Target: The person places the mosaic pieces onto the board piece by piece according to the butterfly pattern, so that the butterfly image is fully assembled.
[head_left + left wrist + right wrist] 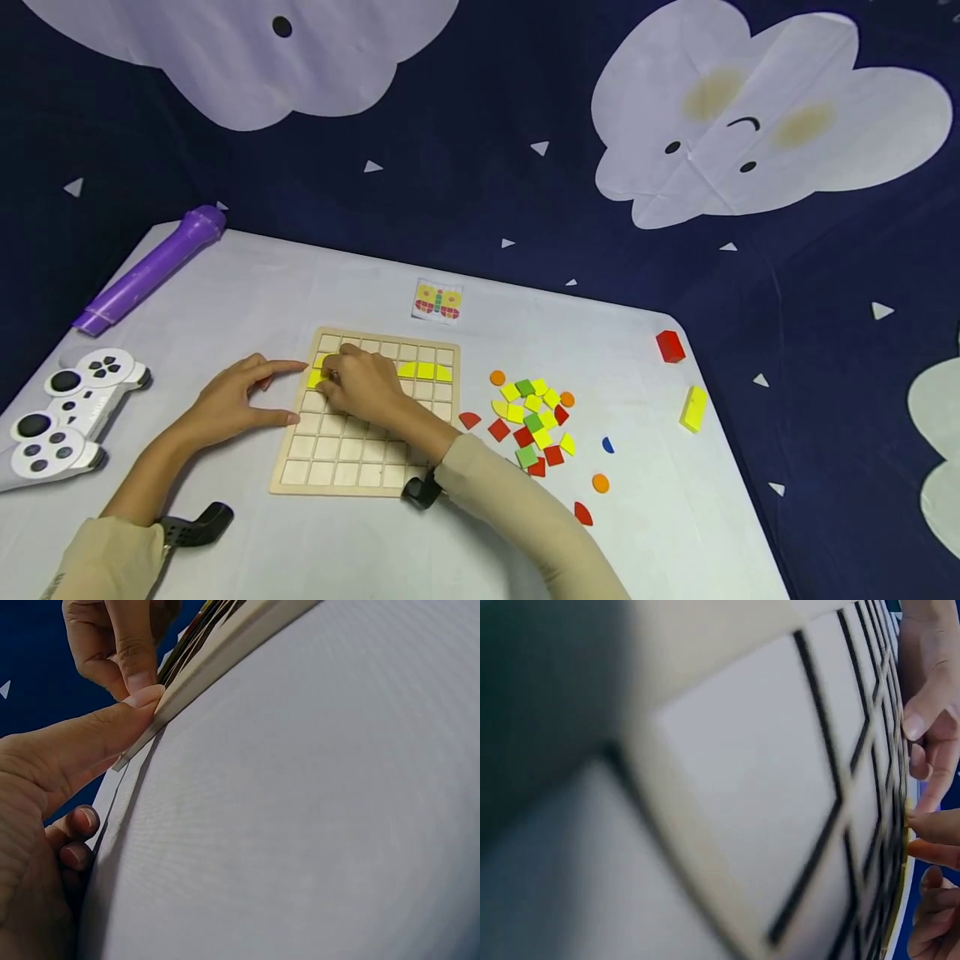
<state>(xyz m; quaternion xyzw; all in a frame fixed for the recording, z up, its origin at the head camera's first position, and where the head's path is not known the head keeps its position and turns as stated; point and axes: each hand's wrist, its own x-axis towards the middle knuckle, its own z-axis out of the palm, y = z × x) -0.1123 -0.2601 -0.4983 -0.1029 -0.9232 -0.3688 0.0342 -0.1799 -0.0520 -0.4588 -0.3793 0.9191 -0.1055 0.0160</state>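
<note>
Head view, from where I stand: a wooden grid board (330,490) lies on the tabletop (660,533), with the left hand (228,400) at its left edge and the right hand (367,387) over its upper left part. The left hand's thumb and forefinger are stretched out and set apart, touching that edge; the left wrist view shows the thumb tip against the rim. The right hand's fingers are bent down, thumb and finger pinching a yellow piece (316,378) at the grid, as far as I can make out past the knuckles. More yellow tiles (425,371) sit in a row just right of the right hand. Beyond that hand lies a butterfly card (438,301). Loose coloured pieces (532,422) are scattered to its right, and further out that way lie a red block (670,347) and a yellow block (693,409). Left of the left hand rests a white controller (97,408), with a purple microphone (153,268) farther off behind it.
</note>
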